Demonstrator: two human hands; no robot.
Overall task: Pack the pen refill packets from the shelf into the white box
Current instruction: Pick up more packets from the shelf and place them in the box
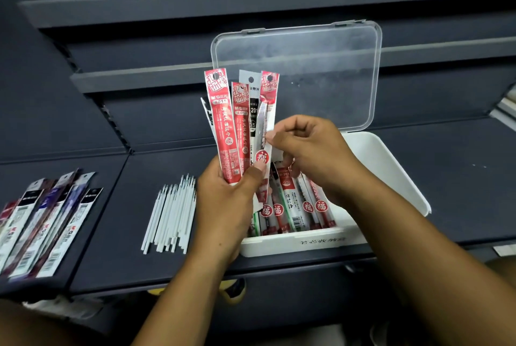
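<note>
Several refill packets (221,128) stand fanned in the curled grip of the left hand (226,200), the right hand (310,147) pinching one, over the white box (391,169).

Refill packets (223,128) in both hands (226,195) (310,147)

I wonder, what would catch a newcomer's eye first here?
A fan of mostly red refill packets held upright at centre by the left hand, the right hand pinching one. Below them sits the open white box, partly filled; loose white refills lie to its left.
</note>
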